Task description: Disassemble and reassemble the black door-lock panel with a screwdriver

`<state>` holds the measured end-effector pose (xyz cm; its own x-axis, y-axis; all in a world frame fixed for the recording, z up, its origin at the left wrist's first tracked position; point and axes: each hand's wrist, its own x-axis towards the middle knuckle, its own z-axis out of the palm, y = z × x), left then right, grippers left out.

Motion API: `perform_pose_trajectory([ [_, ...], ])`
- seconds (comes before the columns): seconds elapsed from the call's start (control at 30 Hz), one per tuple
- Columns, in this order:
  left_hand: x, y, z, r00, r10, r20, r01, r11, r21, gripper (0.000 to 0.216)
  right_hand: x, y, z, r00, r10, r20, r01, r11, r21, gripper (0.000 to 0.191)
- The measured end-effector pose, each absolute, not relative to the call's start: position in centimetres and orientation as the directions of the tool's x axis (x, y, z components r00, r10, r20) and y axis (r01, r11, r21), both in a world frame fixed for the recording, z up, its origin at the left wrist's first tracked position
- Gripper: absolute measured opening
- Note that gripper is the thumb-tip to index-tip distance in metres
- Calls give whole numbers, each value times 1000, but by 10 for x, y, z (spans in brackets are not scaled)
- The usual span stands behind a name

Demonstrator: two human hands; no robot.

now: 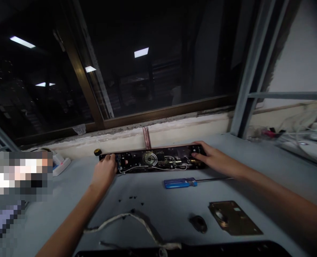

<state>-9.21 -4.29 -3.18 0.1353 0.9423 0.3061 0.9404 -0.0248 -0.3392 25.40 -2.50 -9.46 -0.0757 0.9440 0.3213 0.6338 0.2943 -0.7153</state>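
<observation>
Far left on the table [255, 150] I see a white device [60, 165] w/ a small red light; no readable text on it. Just right of it a small brass knob [97, 152] sits by the wall. My left hand [105, 171] curls on the left end of the long black lock housing [153, 161], fingers closed over its edge. The housing lies open-side up, far centre, w/ a round metal part, white wires and brass bits inside; no brand legible. My right hand [209, 157] rests on its right end, fingers spread flat. Nearer: small black screws [133, 200], a blue-handled screwdriver [185, 182], a frayed cord [131, 221], a black oval piece [199, 223], a brass plate [233, 217].
</observation>
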Motion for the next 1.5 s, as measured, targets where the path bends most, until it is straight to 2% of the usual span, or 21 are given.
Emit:
perform_pose_trajectory([
  [0.17, -84, -41, -36, 48, 926, 374, 958, 63, -279, 24, 254, -25, -95, -83, 942, 324, 636, 300, -711, 30],
  [0.43, -93, -36, -37, 66, 909, 412, 979, 20, -202, 22, 253, -26, -94, -96, 938, 334, 633, 317, -706, 23],
  [0.7, -97, -33, -40, 45, 899, 436, 990, 19, -141, 21, 252, -31, -89, -128, 939, 318, 613, 327, -719, 27],
  [0.87, -101, -36, -42, 83, 801, 593, 979, 46, -199, 23, 249, -34, -86, -146, 941, 306, 583, 332, -742, 26],
  [0.97, -107, -31, -40, 70, 733, 677, 985, 57, -164, 34, 249, -34, -86, -165, 935, 312, 563, 350, -749, 26],
  [1.03, -112, -24, -39, 109, 757, 644, 993, -47, -113, 38, 250, -33, -87, -175, 932, 319, 554, 361, -750, 26],
  [1.13, -117, -17, -37, 169, 838, 518, 984, -172, -44, 33, 251, -32, -87, -180, 932, 313, 553, 360, -752, 27],
  [1.33, -109, -25, -28, 34, 890, 455, 998, -9, -58, 22, 255, -29, -89, -182, 943, 280, 537, 334, -775, 31],
  [1.5, -106, -34, -17, -25, 925, 380, 999, 34, -19, 22, 258, -28, -91, -211, 945, 252, 518, 327, -791, 37],
])
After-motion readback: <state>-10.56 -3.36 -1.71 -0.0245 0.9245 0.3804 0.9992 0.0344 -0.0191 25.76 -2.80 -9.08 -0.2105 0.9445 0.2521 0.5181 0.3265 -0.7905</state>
